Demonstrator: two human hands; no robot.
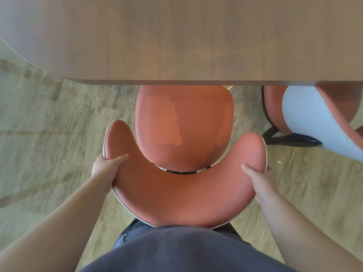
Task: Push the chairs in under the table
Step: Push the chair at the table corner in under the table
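Two hands: both are clamped on the curved backrest (184, 195) of one terracotta chair, seen from directly above.
Left hand (104, 169): its grip wraps the left wing of the backrest, thumb lying across the inner orange face, fingers hidden behind the pale outer shell.
Right hand (259, 179): its grip is closed on the right wing, thumb on the inner face, the other fingers curled round the outer edge and mostly out of sight.
Chair seat (183, 124): orange, rounded; its front edge sits just under the near edge of the table, while most of the seat shows in front of that edge.
Table (176, 40): brown wood-grain top with a rounded corner at the left; it fills the upper part of the view.
Second chair (314, 122): at the right, orange inside with a light grey woven back, seat partly beneath the table; a dark metal base (290, 139) shows below it.
Floor (49, 134): pale stone-look tiles, somewhat blurred, possibly from camera motion.
Person: dark grey shirt (176, 250) at the bottom, bare forearms reaching forward, torso close behind the backrest.
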